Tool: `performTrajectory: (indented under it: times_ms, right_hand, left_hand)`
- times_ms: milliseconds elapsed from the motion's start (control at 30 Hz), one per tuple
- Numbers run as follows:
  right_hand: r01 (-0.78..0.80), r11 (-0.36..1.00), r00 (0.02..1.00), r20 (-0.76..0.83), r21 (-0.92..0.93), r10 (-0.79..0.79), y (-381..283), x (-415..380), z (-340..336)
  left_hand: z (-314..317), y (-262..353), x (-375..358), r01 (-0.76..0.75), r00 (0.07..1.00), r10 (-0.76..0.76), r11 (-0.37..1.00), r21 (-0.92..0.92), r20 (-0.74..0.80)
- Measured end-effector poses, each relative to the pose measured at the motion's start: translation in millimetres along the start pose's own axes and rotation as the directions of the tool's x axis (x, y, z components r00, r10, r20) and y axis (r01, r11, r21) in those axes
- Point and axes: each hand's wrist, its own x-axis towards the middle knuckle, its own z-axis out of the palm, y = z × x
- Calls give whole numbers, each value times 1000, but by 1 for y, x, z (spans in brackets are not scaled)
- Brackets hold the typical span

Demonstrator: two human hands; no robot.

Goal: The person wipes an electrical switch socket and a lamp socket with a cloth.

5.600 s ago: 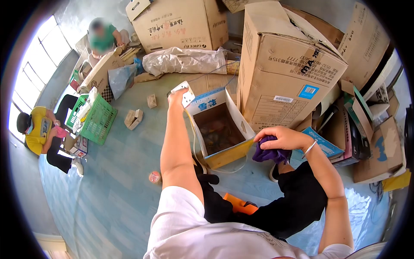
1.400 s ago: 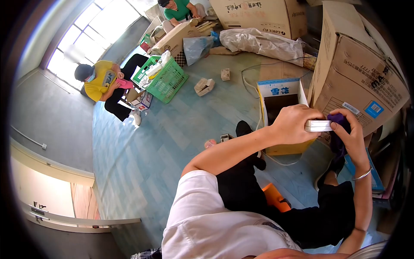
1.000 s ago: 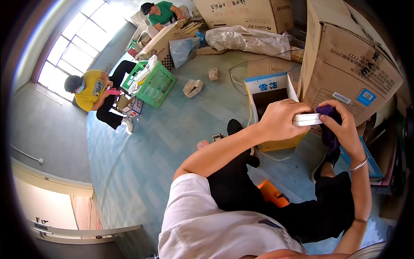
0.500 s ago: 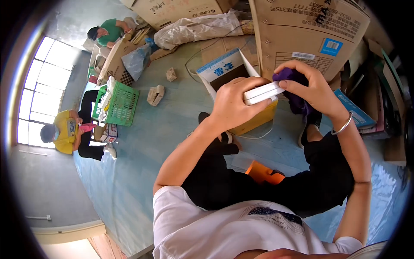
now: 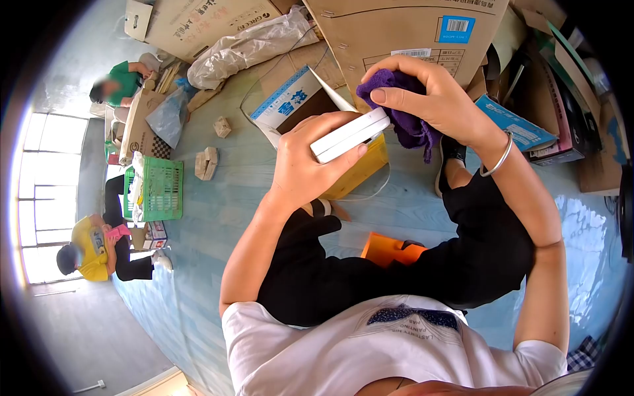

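Observation:
My left hand (image 5: 305, 153) grips a flat white box (image 5: 350, 137) with a dark seam along its side, tilted up to the right. A crumpled purple cloth (image 5: 407, 125) is pinched between the thumb and fingers of my right hand (image 5: 432, 99), just right of the white box and apart from it. Part of the cloth hangs below my fingers. Behind and under my left hand stands an open yellow carton (image 5: 360, 173) with a white and blue flap (image 5: 281, 105). An orange object (image 5: 385, 249) lies on the floor between my legs.
A large brown carton (image 5: 376, 36) stands ahead, with a blue box (image 5: 515, 125) to its right. Two people sit at the left, one in yellow (image 5: 92, 257) and one in green (image 5: 122, 82), near a green basket (image 5: 163, 191). Small tan blocks (image 5: 206, 164) lie on the blue floor.
My right hand has drawn the purple cloth away from the white box, leaving a gap. The box stays in my left hand, now tilted more. The whole view has shifted.

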Motion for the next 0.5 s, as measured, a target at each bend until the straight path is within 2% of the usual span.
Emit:
performTrajectory:
  times_ms: [100, 167, 200, 267, 300, 367, 500]
  right_hand:
    - [26, 1000, 998, 57, -5, -26, 0, -1, 0]
    - [146, 987, 988, 59, -66, -142, 3, 0, 2]
    - [143, 988, 989, 57, -66, -139, 4, 0, 3]
    - [205, 956, 979, 52, -210, -199, 5, 1, 5]
    - [200, 957, 980, 50, -209, -194, 3, 0, 6]
    - [122, 951, 992, 67, -285, -108, -4, -2, 7]
    - [91, 950, 995, 54, -298, -78, -6, -2, 8]
  left_hand:
    - [0, 0, 1, -17, 1000, 18, 1000, 26, -21]
    - [0, -3, 2, -73, 996, 78, 992, 98, -48]
    - [0, -3, 1, -73, 996, 77, 993, 96, -45]
    - [1, -3, 1, -151, 984, 169, 959, 239, -53]
    - [1, -2, 2, -150, 985, 166, 960, 236, -49]
    - [1, -1, 3, -243, 959, 278, 895, 375, -43]
    - [4, -2, 2, -172, 977, 200, 943, 284, -72]
